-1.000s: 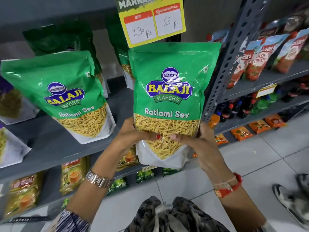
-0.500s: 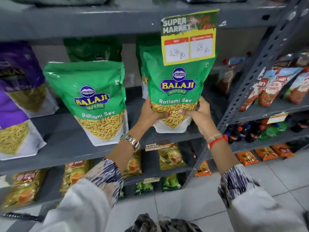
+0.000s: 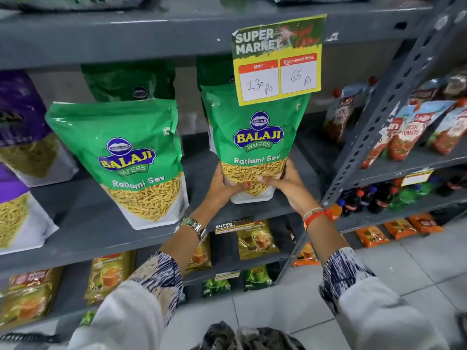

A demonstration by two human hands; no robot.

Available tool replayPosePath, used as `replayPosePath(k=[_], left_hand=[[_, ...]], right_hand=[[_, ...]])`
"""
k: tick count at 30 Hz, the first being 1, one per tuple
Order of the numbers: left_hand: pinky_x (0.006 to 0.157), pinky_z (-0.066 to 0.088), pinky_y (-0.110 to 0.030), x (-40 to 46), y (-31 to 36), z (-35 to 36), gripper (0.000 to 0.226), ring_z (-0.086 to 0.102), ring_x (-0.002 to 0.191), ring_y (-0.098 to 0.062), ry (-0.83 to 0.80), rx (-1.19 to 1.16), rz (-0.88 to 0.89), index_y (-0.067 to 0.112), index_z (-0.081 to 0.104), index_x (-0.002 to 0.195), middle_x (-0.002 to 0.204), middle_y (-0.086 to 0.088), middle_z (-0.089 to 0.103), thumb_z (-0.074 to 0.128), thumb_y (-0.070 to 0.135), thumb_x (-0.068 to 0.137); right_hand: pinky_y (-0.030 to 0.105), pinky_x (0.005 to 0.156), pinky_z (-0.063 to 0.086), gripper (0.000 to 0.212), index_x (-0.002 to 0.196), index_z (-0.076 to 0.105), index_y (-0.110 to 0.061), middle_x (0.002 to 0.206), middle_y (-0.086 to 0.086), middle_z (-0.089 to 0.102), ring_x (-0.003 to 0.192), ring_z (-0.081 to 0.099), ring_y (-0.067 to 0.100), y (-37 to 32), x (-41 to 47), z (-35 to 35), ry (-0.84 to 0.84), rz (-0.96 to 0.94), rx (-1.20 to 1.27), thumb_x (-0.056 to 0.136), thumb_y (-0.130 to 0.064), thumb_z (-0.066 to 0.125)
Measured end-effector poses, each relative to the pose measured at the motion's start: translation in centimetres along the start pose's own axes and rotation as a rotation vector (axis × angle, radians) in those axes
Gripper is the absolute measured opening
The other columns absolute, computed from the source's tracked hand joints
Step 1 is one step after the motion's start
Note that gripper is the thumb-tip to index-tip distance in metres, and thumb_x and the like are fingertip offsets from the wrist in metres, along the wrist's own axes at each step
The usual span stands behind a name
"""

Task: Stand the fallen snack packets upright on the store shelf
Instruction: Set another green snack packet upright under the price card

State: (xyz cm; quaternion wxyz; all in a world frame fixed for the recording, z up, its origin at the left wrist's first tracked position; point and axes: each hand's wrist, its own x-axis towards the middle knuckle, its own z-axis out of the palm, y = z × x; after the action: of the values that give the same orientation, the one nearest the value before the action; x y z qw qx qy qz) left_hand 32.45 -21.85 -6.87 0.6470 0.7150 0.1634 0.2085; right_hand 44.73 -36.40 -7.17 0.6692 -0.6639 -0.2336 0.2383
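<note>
A green Ratlami Sev packet [image 3: 255, 127] stands upright on the grey shelf [image 3: 101, 223], its base resting near the shelf's right end. My left hand [image 3: 222, 188] grips its lower left side and my right hand [image 3: 285, 183] grips its lower right side. A yellow price card [image 3: 278, 59] hanging from the shelf above covers the packet's top. A second green Ratlami Sev packet [image 3: 123, 157] stands upright to the left, untouched. Two more green packets [image 3: 131, 82] stand behind in shadow.
Purple snack packets [image 3: 20, 137] fill the shelf's left end. A perforated grey upright [image 3: 379, 117] borders the right side, with tomato sauce pouches [image 3: 409, 130] and bottles [image 3: 374, 198] beyond. Small tea and spice packets [image 3: 255, 241] sit on lower shelves. Tiled floor lies below.
Both hands have carried the green packet from in front of the shelf up and inward onto it, setting it upright behind the price card.
</note>
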Motion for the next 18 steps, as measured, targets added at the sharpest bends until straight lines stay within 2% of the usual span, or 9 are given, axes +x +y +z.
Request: replayPosePath(k=[3, 6, 8, 11, 14, 16, 18], left_hand=[[0.086, 0.053, -0.017, 0.1, -0.6, 0.7, 0.076, 0.059, 0.104, 0.006, 0.014, -0.074, 0.001, 0.020, 0.032, 0.133, 0.120, 0.008, 0.056, 0.074, 0.002, 0.072], [0.083, 0.052, -0.015, 0.3, -0.7, 1.5, 0.077, 0.059, 0.101, 0.010, 0.019, -0.087, 0.028, 0.023, 0.031, 0.130, 0.118, 0.011, 0.056, 0.075, 0.010, 0.068], [0.083, 0.052, -0.014, 0.6, -0.9, 1.9, 0.072, 0.059, 0.101, 0.011, 0.007, -0.074, 0.035, 0.027, 0.032, 0.128, 0.118, 0.012, 0.056, 0.074, 0.004, 0.073], [0.083, 0.052, -0.014, 1.1, -1.4, 2.0, 0.071, 0.058, 0.104, 0.008, -0.002, -0.053, 0.030, 0.028, 0.032, 0.127, 0.119, 0.011, 0.055, 0.072, 0.001, 0.075], [0.089, 0.051, -0.017, 0.9, -1.2, 1.8, 0.076, 0.054, 0.110, 0.002, 0.010, -0.028, 0.014, 0.021, 0.031, 0.132, 0.121, 0.008, 0.053, 0.074, 0.002, 0.073], [0.101, 0.046, -0.024, 0.2, -0.9, 1.7, 0.083, 0.050, 0.119, -0.004, 0.047, -0.012, 0.004, 0.015, 0.027, 0.137, 0.132, 0.001, 0.049, 0.077, 0.004, 0.071], [0.110, 0.036, -0.033, -1.3, -0.9, 1.4, 0.088, 0.040, 0.133, -0.016, 0.110, 0.033, 0.026, 0.012, 0.024, 0.141, 0.146, -0.008, 0.039, 0.077, 0.009, 0.072]], right_hand=[[0.018, 0.085, 0.054, 0.077, 0.133, 0.044, -0.017, 0.118, -0.007, 0.067, 0.107, 0.065, 0.003, 0.7, 0.0, 0.4, 0.004, -0.010, 0.055, 0.068, -0.002, 0.082], [0.017, 0.082, 0.055, 0.066, 0.125, 0.049, -0.020, 0.115, -0.006, 0.069, 0.106, 0.067, 0.005, 1.0, 0.4, -0.2, -0.007, -0.031, 0.091, 0.070, 0.002, 0.079], [0.017, 0.082, 0.055, 0.065, 0.125, 0.049, -0.017, 0.114, -0.005, 0.069, 0.105, 0.067, 0.005, 1.2, 0.7, -0.7, -0.007, -0.029, 0.101, 0.071, 0.002, 0.079], [0.024, 0.090, 0.056, 0.075, 0.130, 0.046, -0.013, 0.116, -0.005, 0.069, 0.109, 0.066, 0.007, 1.2, 0.9, -0.9, -0.010, -0.028, 0.115, 0.066, -0.007, 0.083], [0.031, 0.099, 0.053, 0.088, 0.134, 0.042, -0.012, 0.124, 0.001, 0.066, 0.118, 0.061, 0.015, 0.9, 0.3, -0.5, 0.000, -0.015, 0.122, 0.059, -0.021, 0.085], [0.028, 0.100, 0.050, 0.089, 0.138, 0.039, -0.015, 0.132, 0.002, 0.060, 0.121, 0.058, 0.013, 0.8, -0.5, 0.1, 0.090, -0.029, 0.132, 0.062, -0.021, 0.085], [0.017, 0.099, 0.044, 0.081, 0.139, 0.039, -0.018, 0.137, 0.000, 0.053, 0.124, 0.051, 0.008, 0.8, -2.0, 1.1, 0.298, -0.100, 0.146, 0.071, -0.020, 0.083]])
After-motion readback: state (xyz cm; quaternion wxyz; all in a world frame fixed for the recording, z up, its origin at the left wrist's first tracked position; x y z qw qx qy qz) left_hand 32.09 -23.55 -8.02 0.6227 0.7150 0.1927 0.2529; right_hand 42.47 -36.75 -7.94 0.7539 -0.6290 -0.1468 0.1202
